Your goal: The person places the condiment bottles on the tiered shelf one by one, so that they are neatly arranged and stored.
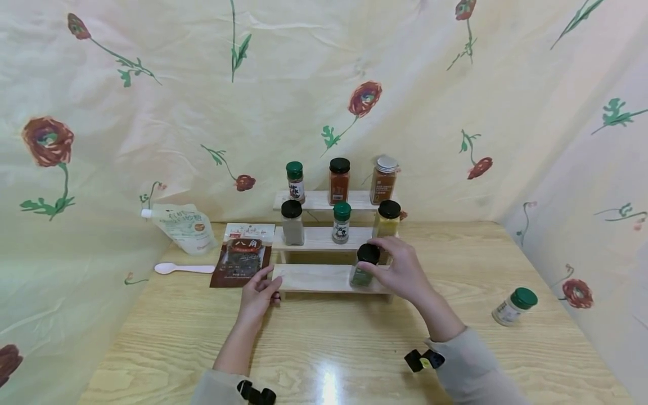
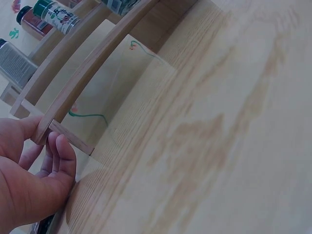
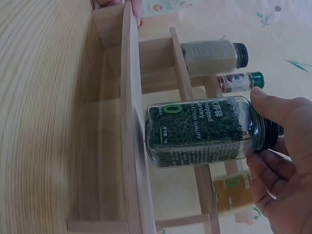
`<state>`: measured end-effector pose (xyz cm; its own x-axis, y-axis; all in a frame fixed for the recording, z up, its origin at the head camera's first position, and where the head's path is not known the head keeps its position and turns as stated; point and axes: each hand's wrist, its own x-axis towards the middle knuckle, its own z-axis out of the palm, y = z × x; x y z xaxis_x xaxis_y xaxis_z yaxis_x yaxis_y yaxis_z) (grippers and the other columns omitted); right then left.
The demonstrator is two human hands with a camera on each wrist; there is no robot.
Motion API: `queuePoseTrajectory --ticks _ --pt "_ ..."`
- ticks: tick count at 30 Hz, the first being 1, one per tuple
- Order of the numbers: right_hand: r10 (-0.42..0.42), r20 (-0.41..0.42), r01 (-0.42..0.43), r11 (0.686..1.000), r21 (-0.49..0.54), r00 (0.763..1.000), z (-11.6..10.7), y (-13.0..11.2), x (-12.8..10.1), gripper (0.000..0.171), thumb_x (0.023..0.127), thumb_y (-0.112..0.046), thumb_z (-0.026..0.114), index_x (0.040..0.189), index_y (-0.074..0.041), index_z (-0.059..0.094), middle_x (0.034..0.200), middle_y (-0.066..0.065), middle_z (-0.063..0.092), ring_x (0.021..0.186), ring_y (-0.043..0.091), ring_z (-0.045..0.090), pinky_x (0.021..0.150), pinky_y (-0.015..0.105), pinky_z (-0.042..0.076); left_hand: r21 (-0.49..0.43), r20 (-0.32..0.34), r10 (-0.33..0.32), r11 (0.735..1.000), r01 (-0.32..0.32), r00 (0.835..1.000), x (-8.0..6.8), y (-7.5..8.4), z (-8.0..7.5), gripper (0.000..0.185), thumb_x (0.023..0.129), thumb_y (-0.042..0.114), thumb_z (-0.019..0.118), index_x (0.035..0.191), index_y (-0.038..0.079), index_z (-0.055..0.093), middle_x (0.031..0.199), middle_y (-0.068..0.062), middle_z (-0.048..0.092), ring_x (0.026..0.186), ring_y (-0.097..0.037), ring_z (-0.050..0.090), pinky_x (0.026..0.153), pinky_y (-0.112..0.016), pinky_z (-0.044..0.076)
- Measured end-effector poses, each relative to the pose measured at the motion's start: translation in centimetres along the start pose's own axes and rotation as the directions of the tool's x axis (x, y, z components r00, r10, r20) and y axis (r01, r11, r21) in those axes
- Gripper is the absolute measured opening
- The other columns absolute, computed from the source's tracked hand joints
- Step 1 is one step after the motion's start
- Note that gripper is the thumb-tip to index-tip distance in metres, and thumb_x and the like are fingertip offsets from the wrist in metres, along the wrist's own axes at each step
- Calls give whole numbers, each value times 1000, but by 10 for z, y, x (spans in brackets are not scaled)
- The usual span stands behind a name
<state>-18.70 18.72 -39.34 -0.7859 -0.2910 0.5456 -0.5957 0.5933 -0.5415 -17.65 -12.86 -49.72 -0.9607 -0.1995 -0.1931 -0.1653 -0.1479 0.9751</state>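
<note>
My right hand (image 1: 402, 270) holds a glass jar of chopped parsley (image 3: 200, 130) by its black lid, with thumb and fingers around it. The jar is upright at the right end of the lowest step of a three-tier wooden spice rack (image 1: 314, 277); whether its base bears fully on the wood I cannot tell. My left hand (image 2: 36, 175) pinches the left end of that lowest step, thumb on top and fingers curled beneath. Behind the parsley, a yellow spice jar (image 1: 387, 224) stands on the middle step, partly hidden.
A grey powder jar (image 1: 292, 229) and green-capped bottle (image 1: 341, 226) share the middle step. Several spice jars (image 1: 339, 184) line the top one. Left of the rack lie a brown spice packet (image 1: 242, 261), white pouch (image 1: 187, 229) and spoon (image 1: 184, 269). Another green-capped bottle (image 1: 512, 308) is far right.
</note>
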Motion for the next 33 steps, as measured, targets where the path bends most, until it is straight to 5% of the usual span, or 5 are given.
queuePoseTrajectory --ticks 33 --pt "-22 117 23 1000 -5 993 58 -38 35 48 81 -26 89 117 0 71 108 10 70 93 22 64 79 39 55 1 10 -9 1000 9 1000 2 1 0 46 96 10 71 140 5 57 82 -1 61 63 -12 59 56 -22 55"
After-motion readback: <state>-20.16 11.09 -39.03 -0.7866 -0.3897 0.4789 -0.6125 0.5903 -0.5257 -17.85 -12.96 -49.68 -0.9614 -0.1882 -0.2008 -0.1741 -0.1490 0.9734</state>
